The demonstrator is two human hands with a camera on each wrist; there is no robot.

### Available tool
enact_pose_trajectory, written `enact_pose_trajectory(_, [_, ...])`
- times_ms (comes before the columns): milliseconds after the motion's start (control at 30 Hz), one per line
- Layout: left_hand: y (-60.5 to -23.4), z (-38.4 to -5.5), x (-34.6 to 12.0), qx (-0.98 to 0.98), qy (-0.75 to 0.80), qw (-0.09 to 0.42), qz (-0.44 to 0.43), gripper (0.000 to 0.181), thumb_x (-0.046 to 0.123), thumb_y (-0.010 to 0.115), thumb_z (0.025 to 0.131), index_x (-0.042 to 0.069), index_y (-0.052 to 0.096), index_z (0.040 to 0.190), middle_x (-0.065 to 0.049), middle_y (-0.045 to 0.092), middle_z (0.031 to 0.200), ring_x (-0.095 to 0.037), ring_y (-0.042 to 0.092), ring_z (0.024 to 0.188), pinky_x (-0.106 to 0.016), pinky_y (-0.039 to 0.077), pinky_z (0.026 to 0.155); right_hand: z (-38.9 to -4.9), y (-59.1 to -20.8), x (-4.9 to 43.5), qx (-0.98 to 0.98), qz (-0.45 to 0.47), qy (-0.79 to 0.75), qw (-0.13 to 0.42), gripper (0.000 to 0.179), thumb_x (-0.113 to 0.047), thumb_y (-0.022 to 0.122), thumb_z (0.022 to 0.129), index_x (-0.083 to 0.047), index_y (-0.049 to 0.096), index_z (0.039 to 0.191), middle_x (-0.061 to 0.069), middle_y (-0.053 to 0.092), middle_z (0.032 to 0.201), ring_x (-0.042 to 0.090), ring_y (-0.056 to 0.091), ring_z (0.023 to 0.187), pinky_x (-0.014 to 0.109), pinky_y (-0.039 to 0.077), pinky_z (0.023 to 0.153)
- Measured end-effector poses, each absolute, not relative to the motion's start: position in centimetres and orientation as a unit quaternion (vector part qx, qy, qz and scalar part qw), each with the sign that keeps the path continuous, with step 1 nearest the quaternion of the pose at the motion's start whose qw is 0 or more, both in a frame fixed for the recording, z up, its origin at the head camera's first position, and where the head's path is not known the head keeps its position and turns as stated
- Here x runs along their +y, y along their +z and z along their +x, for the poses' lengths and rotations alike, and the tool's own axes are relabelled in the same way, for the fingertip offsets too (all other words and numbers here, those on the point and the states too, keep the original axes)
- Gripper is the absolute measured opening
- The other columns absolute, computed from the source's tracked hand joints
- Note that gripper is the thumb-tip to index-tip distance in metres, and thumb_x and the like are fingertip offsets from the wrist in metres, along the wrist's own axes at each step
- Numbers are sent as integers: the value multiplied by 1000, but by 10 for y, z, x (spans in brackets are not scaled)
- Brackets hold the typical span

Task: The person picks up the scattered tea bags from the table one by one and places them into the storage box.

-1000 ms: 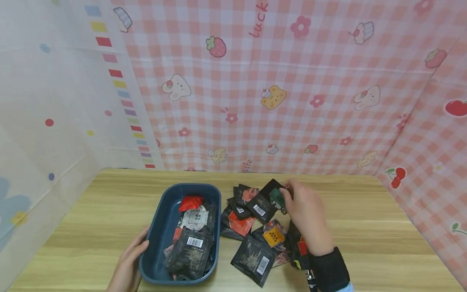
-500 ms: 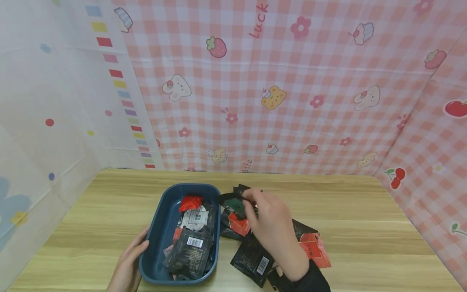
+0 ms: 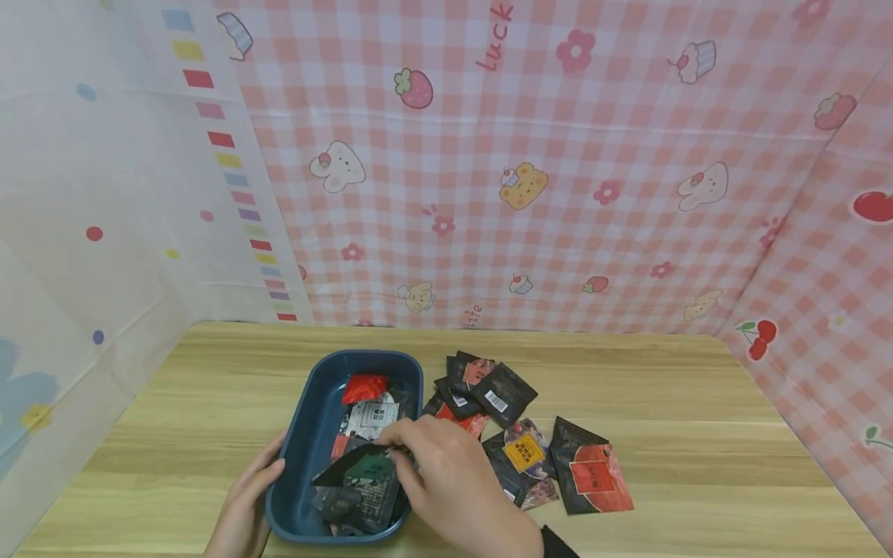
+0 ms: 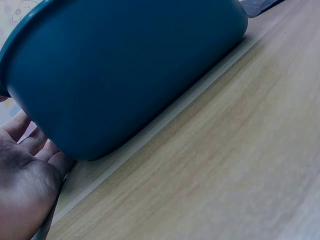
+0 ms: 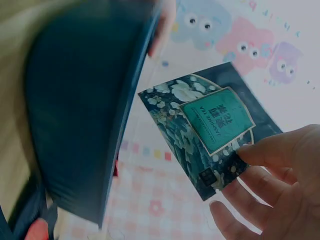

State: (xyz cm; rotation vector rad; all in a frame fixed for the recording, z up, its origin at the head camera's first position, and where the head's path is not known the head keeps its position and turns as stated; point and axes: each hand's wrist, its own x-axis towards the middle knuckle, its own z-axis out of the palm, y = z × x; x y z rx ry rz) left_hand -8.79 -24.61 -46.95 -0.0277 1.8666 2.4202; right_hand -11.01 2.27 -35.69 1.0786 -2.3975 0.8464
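My right hand [image 3: 456, 477] pinches a black tea sachet [image 5: 200, 112] by its edge, over the near part of a dark blue plastic bin [image 3: 296, 473]. In the right wrist view its green label reads "JASMINE TEA", and my thumb and fingers [image 5: 265, 182] hold one corner. Inside the bin lie several sachets: a crinkled red one [image 3: 364, 388], a silver-white one [image 3: 377, 416], and dark ones partly hidden under the held sachet. My left hand [image 3: 244, 496] rests against the bin's left side, thumb at the rim, its fingers touching the outer wall [image 4: 120, 80].
Right of the bin, more sachets lie in loose overlapping piles on the wooden table [image 3: 698, 434]: a black one with a barcode [image 3: 505, 395], one with an orange label [image 3: 525, 452], and one with a red label [image 3: 593, 479]. Patterned cloth walls [image 3: 446, 194] stand behind and at both sides.
My right hand has lifted the green-labelled tea sachet from the pile and carried it left over the bin. The left hand and the bin have stayed where they were.
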Motion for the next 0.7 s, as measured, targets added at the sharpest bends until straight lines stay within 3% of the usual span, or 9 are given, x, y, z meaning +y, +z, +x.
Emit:
enact_pose_trajectory(200, [-471, -87, -247, 596, 802, 41, 16, 57, 19, 30, 103, -3, 5, 150, 35, 53, 120, 10, 49, 112, -10, 48, 88, -106, -367, 14, -855, 430, 257, 134, 19, -17, 60, 90, -21, 64, 107, -9, 72, 96, 3, 59, 84, 19, 53, 74])
enact_pose_trajectory(467, [-468, -88, -246, 613, 788, 58, -14, 64, 26, 32, 103, -4, 1, 149, 39, 51, 116, 14, 49, 110, -10, 48, 87, -106, -380, 6, -868, 449, 200, 74, 28, -12, 55, 92, -22, 62, 117, -9, 72, 101, 5, 60, 92, 25, 54, 88])
enact_pose_trajectory(567, [-466, -87, -246, 619, 782, 63, -27, 64, 29, 33, 102, -2, 2, 150, 38, 48, 118, 15, 48, 109, -9, 47, 87, -107, -381, 6, -869, 453, 184, 71, 30, -11, 56, 91, -22, 61, 120, -8, 72, 102, 6, 60, 94, 28, 54, 91])
enact_pose_trajectory(700, [-465, -87, -245, 631, 772, 67, -41, 65, 32, 33, 102, 2, 5, 151, 25, 39, 130, 17, 46, 110, -8, 45, 88, -109, -382, 9, -872, 449, 170, 100, 29, -15, 59, 90, -22, 61, 119, -8, 71, 102, 6, 60, 93, 28, 54, 87])
